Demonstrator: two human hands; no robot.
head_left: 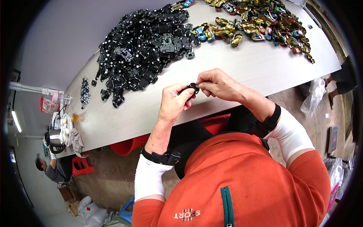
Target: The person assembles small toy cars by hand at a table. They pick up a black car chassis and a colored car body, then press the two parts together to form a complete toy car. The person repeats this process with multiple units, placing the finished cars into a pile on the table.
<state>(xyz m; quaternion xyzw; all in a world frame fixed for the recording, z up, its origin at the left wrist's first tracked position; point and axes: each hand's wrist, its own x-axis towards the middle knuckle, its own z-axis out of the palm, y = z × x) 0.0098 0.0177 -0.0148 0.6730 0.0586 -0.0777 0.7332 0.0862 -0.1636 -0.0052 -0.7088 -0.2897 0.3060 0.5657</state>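
A black toy car chassis (193, 87) is held over the near edge of the table, pinched between the thumb and fingers of my left hand (174, 100). My right hand (220, 84) is closed in a pinch at the chassis's right end. Whatever sits between those fingertips is too small to make out. Beyond my hands lies a large heap of black toy car chassis (141, 53), many with small pale wheels. A little pile of wheel parts (85, 94) rests left of this heap.
Gold and coloured toy car bodies (261, 22) are heaped at the far right of the white table (227, 60). A metal pot (56, 139) and a cloth (76, 142) are at the left end. A red stool (81, 166) stands below; a person (55, 170) is farther left.
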